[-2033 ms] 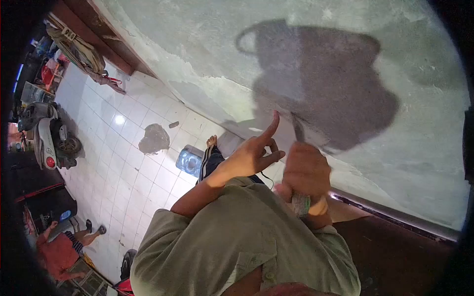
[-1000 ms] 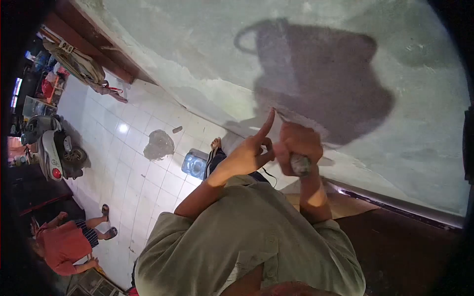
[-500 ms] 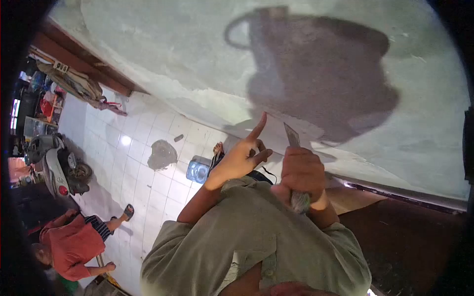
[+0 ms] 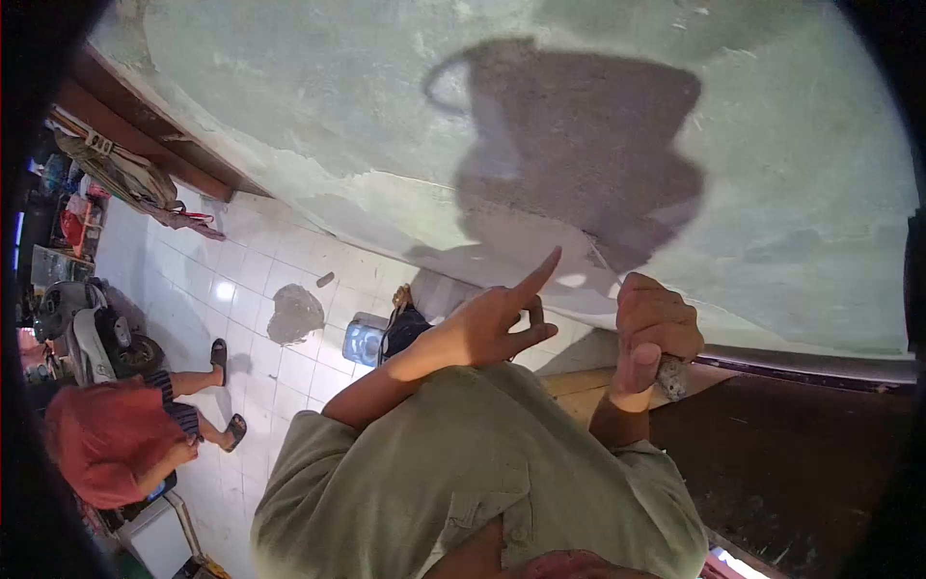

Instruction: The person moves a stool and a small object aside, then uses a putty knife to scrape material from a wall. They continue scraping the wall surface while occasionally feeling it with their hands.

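Facing wall, open gap between hands

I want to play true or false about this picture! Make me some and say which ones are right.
1. The right hand is gripping a handle. True.
2. The left hand is closed in a tight fist. False: its index finger points out.
3. A dark shadow falls on the wall. True.
4. The person in the red top is barefoot. False: they wear dark sandals.
5. The floor is green carpet. False: it has pale tiles.
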{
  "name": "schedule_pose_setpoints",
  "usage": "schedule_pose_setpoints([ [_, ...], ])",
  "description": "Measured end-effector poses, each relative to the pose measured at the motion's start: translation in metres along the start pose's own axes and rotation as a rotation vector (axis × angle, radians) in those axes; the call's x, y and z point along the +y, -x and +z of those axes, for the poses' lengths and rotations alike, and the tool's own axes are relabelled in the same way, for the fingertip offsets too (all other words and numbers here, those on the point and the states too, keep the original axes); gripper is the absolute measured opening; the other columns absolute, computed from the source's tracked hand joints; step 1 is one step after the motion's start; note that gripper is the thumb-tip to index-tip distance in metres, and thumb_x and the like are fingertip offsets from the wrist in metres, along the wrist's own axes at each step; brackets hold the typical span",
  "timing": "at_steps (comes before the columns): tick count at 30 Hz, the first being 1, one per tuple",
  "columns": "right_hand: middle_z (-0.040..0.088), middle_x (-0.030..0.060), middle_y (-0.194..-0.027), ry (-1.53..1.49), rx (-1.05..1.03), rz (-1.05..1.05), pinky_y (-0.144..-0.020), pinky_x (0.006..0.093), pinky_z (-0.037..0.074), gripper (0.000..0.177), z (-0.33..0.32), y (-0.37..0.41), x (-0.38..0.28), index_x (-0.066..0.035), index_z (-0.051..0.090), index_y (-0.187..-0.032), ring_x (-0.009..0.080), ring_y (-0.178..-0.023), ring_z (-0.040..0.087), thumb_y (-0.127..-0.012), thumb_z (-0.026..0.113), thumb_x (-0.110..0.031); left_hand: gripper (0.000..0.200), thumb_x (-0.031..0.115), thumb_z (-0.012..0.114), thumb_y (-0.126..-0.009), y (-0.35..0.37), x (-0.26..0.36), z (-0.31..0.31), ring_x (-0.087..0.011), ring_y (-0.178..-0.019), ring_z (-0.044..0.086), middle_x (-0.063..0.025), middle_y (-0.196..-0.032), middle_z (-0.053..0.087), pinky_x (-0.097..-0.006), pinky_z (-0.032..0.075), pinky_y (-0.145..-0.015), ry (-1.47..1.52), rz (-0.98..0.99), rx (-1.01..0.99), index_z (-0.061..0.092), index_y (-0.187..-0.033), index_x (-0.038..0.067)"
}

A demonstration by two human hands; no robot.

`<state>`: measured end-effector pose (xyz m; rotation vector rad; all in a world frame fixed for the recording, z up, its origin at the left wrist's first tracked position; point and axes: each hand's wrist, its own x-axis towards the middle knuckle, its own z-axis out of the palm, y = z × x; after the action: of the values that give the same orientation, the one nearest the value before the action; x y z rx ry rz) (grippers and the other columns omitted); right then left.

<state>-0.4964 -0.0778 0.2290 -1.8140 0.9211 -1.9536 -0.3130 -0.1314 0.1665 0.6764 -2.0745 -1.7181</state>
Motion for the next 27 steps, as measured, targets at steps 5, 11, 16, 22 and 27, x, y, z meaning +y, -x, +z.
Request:
schedule_pose_setpoints([
  [5,0.040,0.0004,-0.050,0.273,-0.116,0.006,-0.047,0.0310,0.032,0.062,-0.015,0.020,0.002,-0.006,0.038,-0.055,0.0152,-0.043,0.038,-0.092,0.070,-0.044,0.099,0.020,0.066,-0.095,-0.010,-0.006,0.016,-0.0199,-0.059,0.056,-0.0107,-0.080,0.067,-0.0328,0.046,-0.060,-0.098,0.194,0.002,-0.009,-0.158,0.009],
  [11,0.049,0.0024,-0.053,0.042,-0.253,-0.135,-0.049,0.0328,0.039,0.054,-0.006,-0.006,-0.026,-0.004,0.049,-0.058,0.0168,-0.045,0.046,-0.091,0.071,-0.040,0.101,0.024,0.066,-0.095,-0.006,-0.004,0.017,-0.0343,-0.071,0.065,-0.0151,-0.082,0.069,-0.0407,0.049,-0.075,-0.096,0.088,-0.063,-0.012,-0.156,0.004],
  [16,0.049,0.0029,-0.051,0.035,0.128,0.207,-0.050,0.0351,0.042,0.044,-0.006,0.027,0.006,-0.004,0.058,-0.058,0.0176,-0.044,0.047,-0.090,0.068,-0.032,0.101,0.019,0.066,-0.095,-0.001,-0.003,0.014,-0.0198,-0.063,0.059,-0.0128,-0.083,0.068,-0.0333,0.048,-0.061,-0.045,0.023,-0.046,-0.012,-0.158,0.007],
  [22,0.045,0.0030,-0.047,0.117,-0.238,-0.120,-0.045,0.0312,0.040,0.047,0.006,-0.015,0.004,-0.005,0.048,-0.051,0.0179,-0.040,0.045,-0.091,0.066,-0.021,0.099,0.017,0.067,-0.094,-0.001,-0.008,0.002,-0.0161,-0.064,0.056,-0.0107,-0.083,0.067,-0.0305,0.047,-0.061,0.036,-0.065,0.011,-0.007,-0.158,0.006],
  [27,0.047,0.0033,-0.048,0.109,-0.320,-0.109,-0.042,0.0304,0.038,0.046,0.007,-0.004,-0.019,-0.005,0.049,-0.052,0.0172,-0.040,0.045,-0.091,0.069,-0.019,0.101,0.026,0.066,-0.095,-0.003,-0.001,0.004,-0.0244,-0.062,0.060,-0.0130,-0.082,0.070,-0.0359,0.050,-0.068,-0.057,-0.021,0.002,-0.010,-0.157,0.004],
])
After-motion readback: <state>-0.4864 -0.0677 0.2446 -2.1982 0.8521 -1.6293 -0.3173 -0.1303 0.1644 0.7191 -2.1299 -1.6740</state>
